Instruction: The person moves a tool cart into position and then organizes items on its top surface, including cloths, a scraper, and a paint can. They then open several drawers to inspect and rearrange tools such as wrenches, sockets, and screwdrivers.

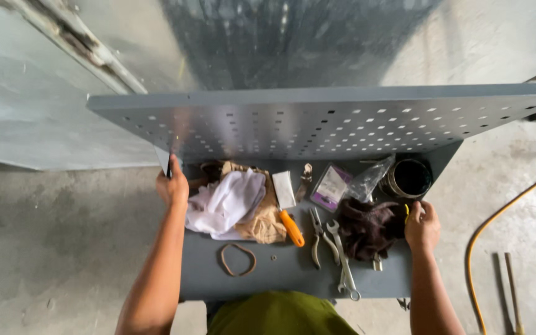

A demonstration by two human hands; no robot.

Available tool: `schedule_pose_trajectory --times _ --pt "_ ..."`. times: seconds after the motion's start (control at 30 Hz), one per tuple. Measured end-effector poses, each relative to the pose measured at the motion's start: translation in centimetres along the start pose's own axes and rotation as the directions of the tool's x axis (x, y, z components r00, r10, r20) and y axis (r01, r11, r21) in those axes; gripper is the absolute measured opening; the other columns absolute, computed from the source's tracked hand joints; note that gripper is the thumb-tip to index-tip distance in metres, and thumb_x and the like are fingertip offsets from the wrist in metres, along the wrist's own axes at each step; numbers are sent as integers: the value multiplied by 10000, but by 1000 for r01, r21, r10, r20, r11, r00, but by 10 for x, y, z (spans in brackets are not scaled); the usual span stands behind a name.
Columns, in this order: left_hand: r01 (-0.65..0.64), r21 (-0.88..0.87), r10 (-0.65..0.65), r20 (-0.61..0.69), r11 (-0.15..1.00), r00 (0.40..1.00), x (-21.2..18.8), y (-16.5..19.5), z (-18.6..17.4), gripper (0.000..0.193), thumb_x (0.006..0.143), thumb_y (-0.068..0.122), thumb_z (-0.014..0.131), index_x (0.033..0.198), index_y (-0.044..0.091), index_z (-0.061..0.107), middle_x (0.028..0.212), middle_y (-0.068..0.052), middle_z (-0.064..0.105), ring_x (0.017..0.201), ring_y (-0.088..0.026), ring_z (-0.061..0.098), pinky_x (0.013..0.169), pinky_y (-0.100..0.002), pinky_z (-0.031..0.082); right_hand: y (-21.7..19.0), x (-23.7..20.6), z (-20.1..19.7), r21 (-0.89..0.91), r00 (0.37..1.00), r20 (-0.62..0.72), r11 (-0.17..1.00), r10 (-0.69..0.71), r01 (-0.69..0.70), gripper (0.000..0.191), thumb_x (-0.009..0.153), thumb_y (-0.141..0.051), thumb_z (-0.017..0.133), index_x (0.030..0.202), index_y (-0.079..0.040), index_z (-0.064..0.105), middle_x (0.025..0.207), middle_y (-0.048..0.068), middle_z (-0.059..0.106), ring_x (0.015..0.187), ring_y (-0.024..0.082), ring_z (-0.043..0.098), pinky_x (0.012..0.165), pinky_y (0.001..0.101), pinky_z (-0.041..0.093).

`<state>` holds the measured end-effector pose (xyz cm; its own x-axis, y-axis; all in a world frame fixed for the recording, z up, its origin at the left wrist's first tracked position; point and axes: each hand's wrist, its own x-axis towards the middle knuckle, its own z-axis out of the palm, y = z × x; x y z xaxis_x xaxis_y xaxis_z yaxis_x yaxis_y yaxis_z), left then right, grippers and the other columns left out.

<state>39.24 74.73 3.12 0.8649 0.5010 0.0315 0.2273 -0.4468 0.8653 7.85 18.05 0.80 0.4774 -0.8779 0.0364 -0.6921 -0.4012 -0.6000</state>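
Left hand [172, 186] gripped the perforated grey panel [317, 121] at its edge; right hand [422, 226] (fingers curled, grip unclear) touched a dark rag [367, 226].

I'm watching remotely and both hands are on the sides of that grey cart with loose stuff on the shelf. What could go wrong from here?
1. The left hand and right hand grip the grey shelf at its edges; if it tilts, the loose pliers, wrench and rubber band may slide off.
2. The dark round tin sits at the back corner and could tip.
3. The yellow hose lies on the floor beside the cart, a possible snag or trip.
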Motion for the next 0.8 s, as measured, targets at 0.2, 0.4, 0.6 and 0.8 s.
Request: schedule_pose_trajectory --times 0.2,0.4,0.6,0.8 --pt "93 3 -93 -22 996 995 -19 16 -21 687 972 603 605 993 -72 733 924 -261 748 870 -402 722 791 -494 520 -3 19 -10 37 991 36 991 -132 131 265 1036 -312 626 1216 -140 718 962 198 739 880 380 716 784 471 537" --pt "40 11 -39 -85 999 996 -34 20 -38 666 980 585 607 1016 -66 738 944 -243 745 878 -395 720 774 -492 530 -4 24 -11 -84 972 41 969 -230 233 244 1048 -257 613 1234 -143 723 955 251 717 884 449 675 753 511 527" --pt "50 67 -41 -127 997 991 -36 17 -37 649 1004 564 622 1010 -74 743 919 -255 738 874 -407 715 774 -498 522 -10 34 -6 -39 968 41 968 -248 249 262 1049 -310 618 1232 -142 702 912 222 729 868 427 695 757 507 526" --pt "56 -76 -64 -104 996 993 -45 23 -37 597 1003 521 640 1029 -69 727 942 -211 751 865 -349 733 751 -467 531 -8 43 -11 -15 972 50 973 -228 229 248 1046 -302 611 1215 -146 706 916 215 735 873 422 698 759 502 528"
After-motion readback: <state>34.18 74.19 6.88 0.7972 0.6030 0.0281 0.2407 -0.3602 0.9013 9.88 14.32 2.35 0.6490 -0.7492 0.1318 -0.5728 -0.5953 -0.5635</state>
